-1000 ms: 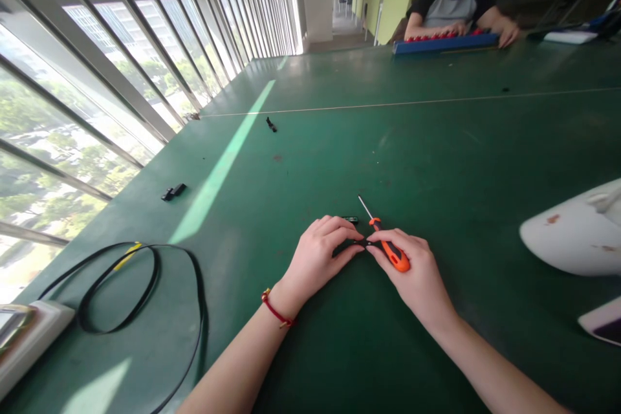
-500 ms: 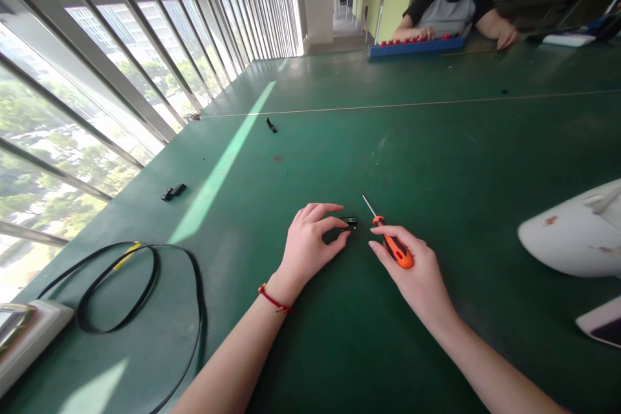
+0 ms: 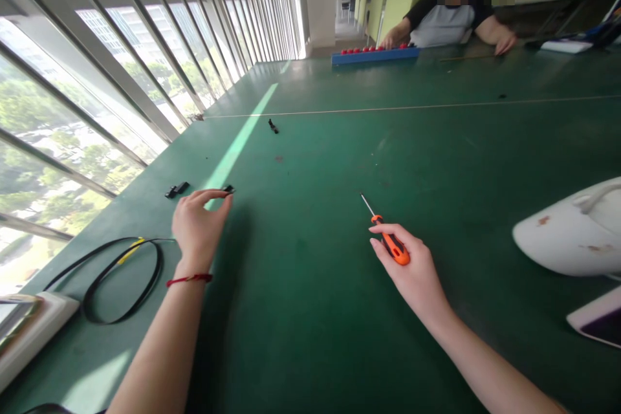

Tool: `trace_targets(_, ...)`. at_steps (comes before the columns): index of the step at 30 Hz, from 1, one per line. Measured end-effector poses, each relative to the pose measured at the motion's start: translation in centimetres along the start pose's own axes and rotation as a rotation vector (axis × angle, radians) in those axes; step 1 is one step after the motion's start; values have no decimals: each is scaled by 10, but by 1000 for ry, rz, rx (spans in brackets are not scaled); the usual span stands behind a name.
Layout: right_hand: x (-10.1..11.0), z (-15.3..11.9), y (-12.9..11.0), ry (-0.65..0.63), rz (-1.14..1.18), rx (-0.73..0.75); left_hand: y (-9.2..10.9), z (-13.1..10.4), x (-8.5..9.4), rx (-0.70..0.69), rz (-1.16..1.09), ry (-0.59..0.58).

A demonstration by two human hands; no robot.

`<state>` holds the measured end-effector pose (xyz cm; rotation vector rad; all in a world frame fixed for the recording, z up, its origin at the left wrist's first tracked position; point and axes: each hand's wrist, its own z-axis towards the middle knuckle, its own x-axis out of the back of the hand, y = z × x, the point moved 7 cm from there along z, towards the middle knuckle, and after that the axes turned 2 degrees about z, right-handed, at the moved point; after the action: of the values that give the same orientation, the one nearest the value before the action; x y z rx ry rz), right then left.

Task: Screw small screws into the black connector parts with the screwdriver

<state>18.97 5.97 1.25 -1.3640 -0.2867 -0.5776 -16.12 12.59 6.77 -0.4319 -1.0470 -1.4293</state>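
Observation:
My left hand (image 3: 200, 223) is raised over the left side of the green table (image 3: 301, 310), with thumb and fingertips pinching a small black part (image 3: 228, 189). What kind of part it is, I cannot make out. Beyond that hand, to its left, lie small black pieces (image 3: 177, 189). An orange and black screwdriver (image 3: 396, 248) has its handle in my right hand (image 3: 414, 265), the thumb and fingers around it. Its thin metal tip points away and a little left, close to the tabletop.
A black cable loop (image 3: 158, 272) lies at the left. Farther off is another black piece (image 3: 273, 127). A white curved object (image 3: 563, 233) stands at the right edge. Across the table, a person (image 3: 444, 22) reaches to a blue tray (image 3: 373, 58) of red items. Metal railings (image 3: 160, 32) border the left.
My left hand has lifted the small black part and carried it left. My right hand and the screwdriver have stayed about where they were. The other person's blue tray has shifted left.

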Motion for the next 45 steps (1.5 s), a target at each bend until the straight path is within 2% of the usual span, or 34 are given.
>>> trace_targets(2, -1, 0, 0, -3, -2, 2, -37, 5, 9, 146, 143, 15)
trace_targets(4, -1, 0, 1, -10, 0, -4, -62, 5, 13, 265, 235, -36)
trace_targets(7, -2, 1, 2, -20, 0, -18, -79, 2, 9, 374, 250, -182)
trace_targets(9, -2, 1, 3, -27, 0, -29, -80, 4, 8, 363, 177, -193)
trace_targets(14, -2, 0, 3, -34, 4, -33, -90, 10, 17, 347, 54, -27)
trace_targets(19, -3, 0, 2, -39, 1, -38, -96, 7, 11, 400, -16, -93)
trace_targets(29, -5, 1, 8, -55, 32, -84, -97, 7, 7, 380, 67, -153)
trace_targets(45, -4, 1, 6, -27, -2, -24, -97, 7, 7, 370, 88, -155)
